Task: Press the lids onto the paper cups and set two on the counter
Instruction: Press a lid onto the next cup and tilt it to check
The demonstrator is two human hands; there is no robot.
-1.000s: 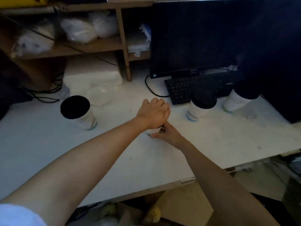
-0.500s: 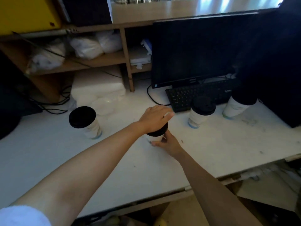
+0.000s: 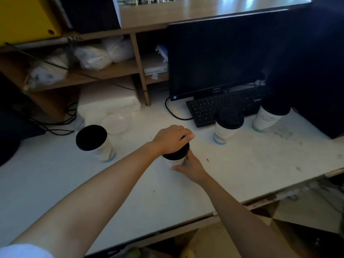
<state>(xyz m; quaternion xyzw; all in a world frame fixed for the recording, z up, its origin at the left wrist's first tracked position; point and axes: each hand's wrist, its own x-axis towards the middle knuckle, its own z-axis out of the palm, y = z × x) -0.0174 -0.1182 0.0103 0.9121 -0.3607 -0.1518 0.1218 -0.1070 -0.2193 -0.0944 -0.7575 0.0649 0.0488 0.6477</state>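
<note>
Cup (image 3: 174,162) stands beneath left hand (image 3: 171,139) gripping lid (image 3: 176,155), right hand (image 3: 190,167) gripping side.

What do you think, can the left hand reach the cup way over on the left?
Probably yes. The left hand grips the lid on the middle cup, and only bare counter lies between it and the left cup. It would need to let go first.

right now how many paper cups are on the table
4: left cup, centre cup being lidded, third cup beside the keyboard, far-right cup, top in shadow; others may hide there.
</note>
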